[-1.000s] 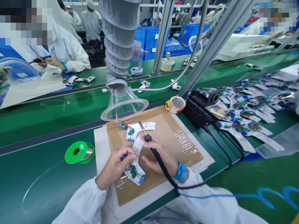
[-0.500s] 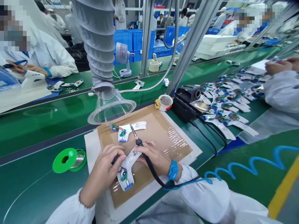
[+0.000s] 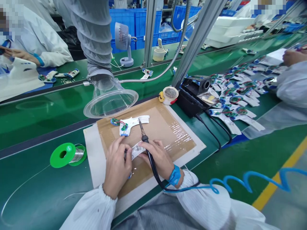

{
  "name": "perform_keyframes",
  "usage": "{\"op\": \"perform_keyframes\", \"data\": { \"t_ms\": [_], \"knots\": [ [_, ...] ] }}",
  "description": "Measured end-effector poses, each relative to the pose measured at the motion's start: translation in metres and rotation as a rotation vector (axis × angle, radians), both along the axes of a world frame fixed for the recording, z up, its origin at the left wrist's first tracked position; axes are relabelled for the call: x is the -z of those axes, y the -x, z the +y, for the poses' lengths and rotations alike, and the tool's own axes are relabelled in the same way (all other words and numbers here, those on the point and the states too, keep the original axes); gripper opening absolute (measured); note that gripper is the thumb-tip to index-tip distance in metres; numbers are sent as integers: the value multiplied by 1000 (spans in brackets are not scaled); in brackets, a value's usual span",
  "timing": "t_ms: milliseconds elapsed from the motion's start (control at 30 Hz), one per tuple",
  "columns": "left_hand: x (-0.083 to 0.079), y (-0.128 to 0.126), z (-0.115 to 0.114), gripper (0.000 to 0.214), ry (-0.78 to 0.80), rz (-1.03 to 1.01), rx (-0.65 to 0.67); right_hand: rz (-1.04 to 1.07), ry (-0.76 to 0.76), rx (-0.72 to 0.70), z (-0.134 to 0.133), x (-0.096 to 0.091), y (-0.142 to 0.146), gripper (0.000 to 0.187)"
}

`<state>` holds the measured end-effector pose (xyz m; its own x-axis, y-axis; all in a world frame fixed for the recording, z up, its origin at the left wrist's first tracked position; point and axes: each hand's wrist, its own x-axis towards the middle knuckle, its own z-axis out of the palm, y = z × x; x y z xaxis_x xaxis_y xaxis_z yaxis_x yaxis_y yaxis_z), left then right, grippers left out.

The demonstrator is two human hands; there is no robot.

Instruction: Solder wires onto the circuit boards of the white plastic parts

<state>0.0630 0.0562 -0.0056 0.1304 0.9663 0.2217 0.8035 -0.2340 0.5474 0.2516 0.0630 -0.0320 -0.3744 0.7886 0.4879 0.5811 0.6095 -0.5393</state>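
My left hand (image 3: 118,166) is closed over a white plastic part (image 3: 137,149) with a small circuit board, pressing it on the brown cardboard mat (image 3: 168,134). My right hand (image 3: 158,156) grips a black soldering iron (image 3: 144,135) whose tip points up and away, and its fingers also touch the white part. A blue wrist strap (image 3: 174,175) circles my right wrist, and its coiled blue cord trails off to the right. A second white part (image 3: 130,124) with green boards lies on the mat just beyond the iron's tip.
A clear fume-extraction funnel (image 3: 110,100) hangs over the mat's far edge. A green solder spool (image 3: 66,155) lies to the left. A black soldering station (image 3: 194,94) and tip-cleaner tin (image 3: 169,95) stand to the right, beside several white parts (image 3: 230,105). Other people work at left (image 3: 35,44) and right (image 3: 292,83).
The white part has been lowered flatter onto the mat, and my left hand now covers most of it. The view has tilted down and drifted slightly.
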Motion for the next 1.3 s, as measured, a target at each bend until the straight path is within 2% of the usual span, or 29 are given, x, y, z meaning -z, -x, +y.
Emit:
{"op": "perform_keyframes", "data": {
  "t_ms": [133,267,400,500,633,1300],
  "knots": [
    [-3,4,4,20,52,-4,51,50,9,-33,2,0,0,39],
    [-3,5,1,20,29,-19,56,167,-33,-13,-3,-4,-5,42],
    [-1,3,-1,18,2,-4,67,507,33,139,-20,-13,-16,41],
    [-1,2,0,17,-9,26,64,653,123,321,-31,-16,-23,24],
    [0,1,0,17,-25,68,59,645,111,437,-35,-12,-21,14],
    [-2,1,0,18,-13,71,52,529,162,371,-33,-8,-12,10]
  ]
}}
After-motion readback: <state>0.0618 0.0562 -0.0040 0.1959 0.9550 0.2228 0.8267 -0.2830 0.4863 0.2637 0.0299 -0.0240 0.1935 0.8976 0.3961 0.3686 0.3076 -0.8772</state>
